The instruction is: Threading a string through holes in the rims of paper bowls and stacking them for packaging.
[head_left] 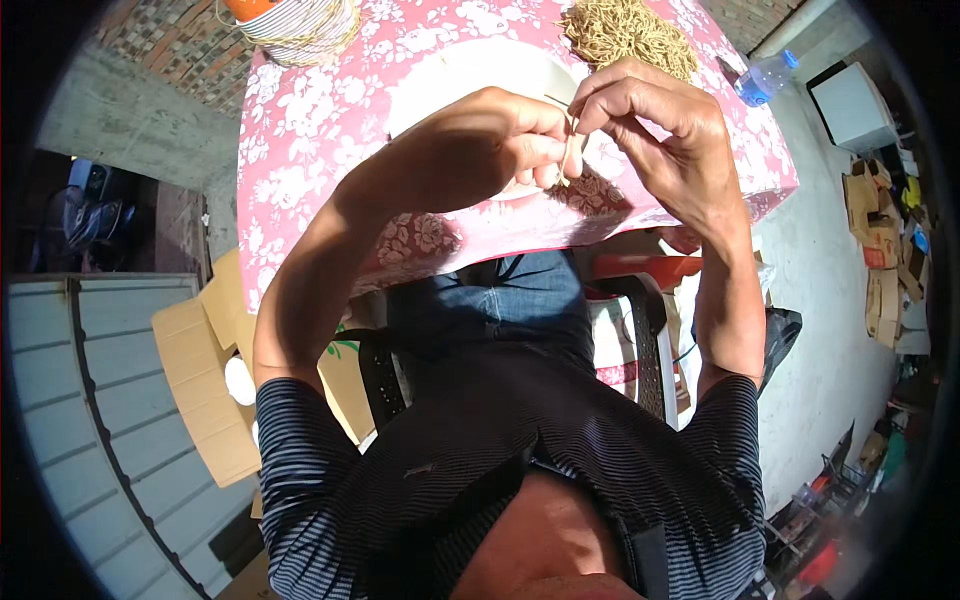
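My left hand [522,142] and my right hand [665,125] meet above the table's near part, fingertips almost touching. Between them is a small, thin, tan strand-like piece [573,158], and I cannot make out its exact kind. My left fingers are curled round its lower part, while my right thumb and forefinger pinch its upper end. Beneath and beyond the hands lies a round white plate or tray [450,75], partly covered by my left forearm. Past my right hand sits a heap of tan, twisted strands [628,38].
A pink flowered cloth [300,165] covers the table. At its far left stands a striped tub [305,35] with strands on its rim. A clear bottle with a blue cap [768,78] is beyond the right edge. Cardboard [200,385] lies at my left.
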`<state>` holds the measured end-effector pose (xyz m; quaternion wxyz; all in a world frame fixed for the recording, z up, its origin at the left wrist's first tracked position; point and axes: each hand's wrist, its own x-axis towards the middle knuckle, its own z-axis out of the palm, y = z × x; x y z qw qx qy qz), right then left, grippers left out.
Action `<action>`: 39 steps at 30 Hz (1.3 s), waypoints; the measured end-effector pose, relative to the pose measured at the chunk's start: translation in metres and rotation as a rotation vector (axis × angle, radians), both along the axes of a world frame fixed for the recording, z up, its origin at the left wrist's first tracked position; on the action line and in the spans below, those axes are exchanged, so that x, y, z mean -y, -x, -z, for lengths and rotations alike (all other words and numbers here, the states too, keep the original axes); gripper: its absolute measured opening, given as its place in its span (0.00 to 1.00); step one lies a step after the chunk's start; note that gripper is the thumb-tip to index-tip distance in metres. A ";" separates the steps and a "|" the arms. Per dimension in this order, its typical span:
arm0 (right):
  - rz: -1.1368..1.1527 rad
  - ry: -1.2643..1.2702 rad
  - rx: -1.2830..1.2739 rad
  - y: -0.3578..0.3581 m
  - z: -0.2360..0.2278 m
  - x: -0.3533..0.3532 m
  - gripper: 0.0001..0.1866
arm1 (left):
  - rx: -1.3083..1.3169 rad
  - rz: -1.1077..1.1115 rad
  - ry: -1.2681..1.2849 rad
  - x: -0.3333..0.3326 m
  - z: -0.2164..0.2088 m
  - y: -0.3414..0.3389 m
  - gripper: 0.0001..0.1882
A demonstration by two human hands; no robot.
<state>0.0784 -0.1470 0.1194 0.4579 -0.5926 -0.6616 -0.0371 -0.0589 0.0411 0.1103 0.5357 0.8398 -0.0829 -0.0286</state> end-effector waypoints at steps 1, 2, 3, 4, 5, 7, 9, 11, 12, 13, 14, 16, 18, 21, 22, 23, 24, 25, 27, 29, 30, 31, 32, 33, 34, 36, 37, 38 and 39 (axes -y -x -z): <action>-0.003 -0.001 0.001 -0.001 0.003 -0.001 0.10 | -0.008 0.042 0.021 -0.003 -0.001 0.002 0.10; 0.015 0.020 -0.004 -0.003 0.007 0.000 0.10 | -0.017 0.086 0.042 -0.005 -0.001 0.003 0.12; 0.035 0.042 -0.008 -0.005 0.010 0.000 0.11 | -0.016 0.084 0.042 -0.008 0.002 0.003 0.12; 0.054 0.045 -0.018 -0.004 0.014 0.001 0.11 | -0.047 0.062 0.058 -0.010 0.007 0.003 0.12; 0.050 0.047 -0.019 -0.004 0.017 0.003 0.11 | -0.077 0.041 0.074 -0.010 0.010 0.004 0.13; 0.109 0.079 0.019 -0.003 0.020 0.008 0.12 | -0.128 0.046 0.085 -0.012 0.001 0.003 0.12; 0.106 0.122 -0.012 0.006 0.021 0.015 0.13 | -0.179 0.054 0.096 -0.013 0.001 0.000 0.12; 0.075 0.170 0.002 0.011 0.021 0.020 0.15 | -0.173 0.042 0.330 -0.014 0.007 -0.001 0.10; 0.080 0.151 -0.001 0.015 0.022 0.020 0.17 | -0.173 0.040 0.332 -0.015 0.008 -0.002 0.10; 0.093 0.133 -0.004 0.019 0.024 0.019 0.19 | -0.162 0.033 0.311 -0.014 0.007 -0.005 0.09; 0.118 0.134 -0.022 0.022 0.026 0.019 0.23 | -0.150 0.026 0.290 -0.013 0.007 -0.007 0.08; 0.142 0.138 -0.068 0.022 0.031 0.017 0.20 | -0.144 -0.002 0.277 -0.010 0.007 -0.008 0.08; 0.161 0.139 -0.115 0.021 0.034 0.016 0.17 | -0.139 -0.036 0.260 -0.008 0.007 -0.007 0.07; 0.154 0.135 -0.240 0.021 0.036 0.014 0.11 | -0.120 -0.041 0.227 -0.007 0.003 -0.006 0.07; 0.151 0.118 -0.240 0.021 0.037 0.014 0.09 | -0.099 -0.049 0.190 -0.006 0.003 -0.006 0.09; 0.148 0.101 -0.241 0.021 0.038 0.013 0.08 | -0.079 -0.057 0.153 -0.006 0.003 -0.007 0.11; 0.147 0.101 -0.242 0.022 0.037 0.014 0.08 | -0.079 -0.058 0.153 -0.006 0.003 -0.007 0.11; 0.154 0.091 -0.240 0.022 0.036 0.014 0.07 | -0.072 -0.056 0.160 -0.006 0.004 -0.007 0.10; 0.162 0.082 -0.238 0.023 0.035 0.015 0.06 | -0.065 -0.053 0.168 -0.006 0.008 -0.008 0.10; 0.183 0.077 -0.204 0.022 0.035 0.017 0.03 | -0.074 -0.086 0.151 -0.006 0.012 -0.009 0.11; 0.182 0.076 -0.204 0.023 0.034 0.019 0.03 | -0.074 -0.087 0.150 -0.007 0.011 -0.008 0.11; 0.214 0.082 -0.168 0.025 0.031 0.021 0.03 | -0.124 -0.095 0.099 -0.008 0.005 -0.008 0.11; 0.247 0.088 -0.131 0.026 0.029 0.023 0.02 | -0.174 -0.103 0.048 -0.008 0.002 -0.007 0.12; 0.250 0.088 -0.131 0.027 0.030 0.025 0.02 | -0.174 -0.099 0.048 -0.012 0.003 -0.008 0.12; 0.244 0.088 -0.093 0.027 0.031 0.026 0.02 | -0.143 -0.065 0.178 -0.016 0.006 -0.007 0.13; 0.220 0.092 -0.048 0.032 0.032 0.029 0.03 | -0.118 -0.024 0.369 -0.021 0.011 -0.007 0.16; 0.210 0.088 -0.015 0.033 0.033 0.029 0.04 | -0.119 -0.023 0.369 -0.019 0.011 -0.008 0.16; 0.199 0.085 0.019 0.034 0.033 0.029 0.04 | -0.117 0.004 0.458 -0.016 0.012 -0.009 0.15; 0.192 0.086 0.021 0.035 0.034 0.028 0.05 | -0.115 0.030 0.547 -0.013 0.012 -0.009 0.15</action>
